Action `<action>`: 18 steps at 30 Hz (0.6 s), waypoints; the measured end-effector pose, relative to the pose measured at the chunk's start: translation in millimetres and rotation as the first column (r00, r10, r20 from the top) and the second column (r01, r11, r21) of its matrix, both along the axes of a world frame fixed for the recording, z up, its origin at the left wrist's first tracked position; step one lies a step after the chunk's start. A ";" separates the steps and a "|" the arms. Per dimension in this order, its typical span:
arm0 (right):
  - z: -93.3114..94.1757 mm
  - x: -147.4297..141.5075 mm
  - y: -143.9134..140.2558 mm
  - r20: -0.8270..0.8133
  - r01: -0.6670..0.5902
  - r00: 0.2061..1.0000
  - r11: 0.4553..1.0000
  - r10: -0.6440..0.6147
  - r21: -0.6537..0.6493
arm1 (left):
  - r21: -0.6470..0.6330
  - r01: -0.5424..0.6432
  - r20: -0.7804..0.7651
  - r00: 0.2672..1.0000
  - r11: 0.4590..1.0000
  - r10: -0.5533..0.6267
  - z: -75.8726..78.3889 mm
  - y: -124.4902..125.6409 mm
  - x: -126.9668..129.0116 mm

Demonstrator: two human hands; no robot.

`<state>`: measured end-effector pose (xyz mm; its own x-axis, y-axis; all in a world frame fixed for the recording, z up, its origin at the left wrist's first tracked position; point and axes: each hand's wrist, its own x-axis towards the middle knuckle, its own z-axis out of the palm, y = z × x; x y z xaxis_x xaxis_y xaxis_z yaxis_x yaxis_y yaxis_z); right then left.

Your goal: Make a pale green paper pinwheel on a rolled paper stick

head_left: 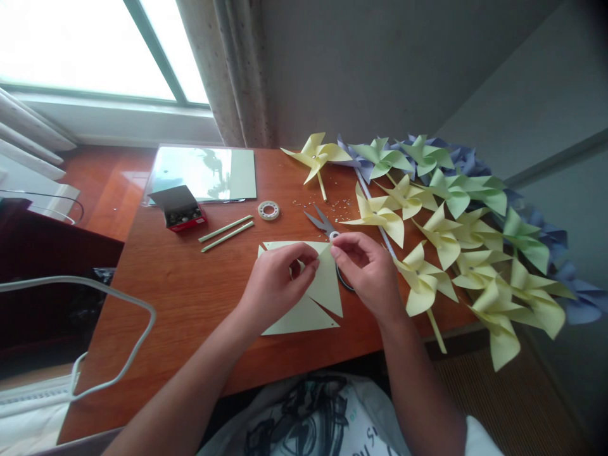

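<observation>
A pale yellow paper square lies on the table, cut in from its corners, with small holes at some corners. Above its left part is my left hand, its thumb and fingertips pinched together; whatever they hold is too small to make out. My right hand is pinched closed by the paper's upper right corner, and I cannot make out what is between its fingertips. Scissors lie just beyond, blades apart, with their handles partly hidden by my right hand and the paper.
Many yellow, green and purple pinwheels cover the right side. Two rolled paper sticks, a tape roll, a red box of small items and a sheet pack lie left. Paper bits are scattered near the scissors.
</observation>
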<state>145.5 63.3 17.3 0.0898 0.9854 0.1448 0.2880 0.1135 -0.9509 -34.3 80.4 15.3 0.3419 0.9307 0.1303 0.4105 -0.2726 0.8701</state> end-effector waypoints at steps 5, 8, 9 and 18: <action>-0.6 1.3 -2.3 0.032 -0.028 0.999 1.000 0.028 0.000 | -0.027 0.016 0.029 0.999 1.000 -0.015 0.6 -1.0 1.0; 0.9 0.0 -3.6 0.049 -0.071 0.996 0.997 0.070 0.018 | -0.060 0.019 0.094 0.996 0.998 -0.014 3.1 -1.2 1.8; 1.9 -0.6 -3.9 0.065 -0.087 0.994 0.996 0.084 0.031 | -0.075 0.024 0.115 0.993 0.997 -0.015 3.9 -1.2 2.0; 7.3 -1.8 -5.1 0.220 -0.130 0.973 0.961 0.076 0.243 | -0.216 0.066 0.242 0.970 0.974 -0.012 3.3 -0.5 1.1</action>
<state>143.7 58.2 24.6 -0.0684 0.9158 0.3957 0.4488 0.3825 -0.8076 -33.2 79.9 18.6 0.3628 0.9319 0.0047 0.1770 -0.0738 0.9814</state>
